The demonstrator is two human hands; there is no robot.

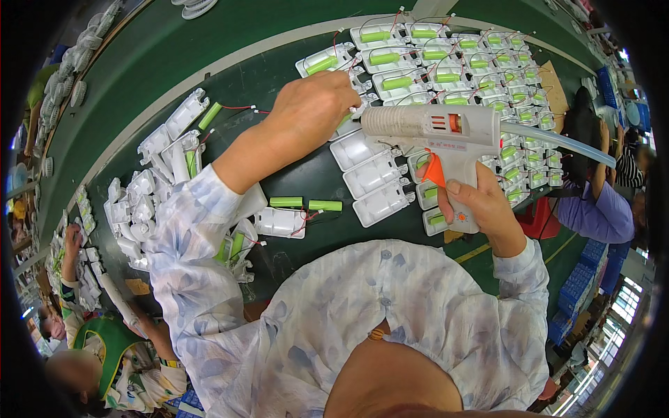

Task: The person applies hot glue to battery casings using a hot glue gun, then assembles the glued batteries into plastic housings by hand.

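My right hand [483, 202] is wrapped round the handle of a white hot glue gun [463, 136] with an orange trigger. A translucent glue stick [557, 141] sticks out of its back end, and its nozzle points left. Just at the nozzle, my left hand [310, 104] has its fingers pressed together over a white plastic housing; what they pinch is hidden. Below the gun lie white housings [376, 174] without batteries. Beyond it spread rows of white housings, each with a green cylindrical battery [397, 83] and thin red and black wires.
A jumbled pile of white housings [132, 209] lies on the dark green table [293, 167] at the left. Two loose green batteries [325, 205] lie nearer me beside a housing. Co-workers sit at the lower left and far right; a red stool [540, 220] stands at right.
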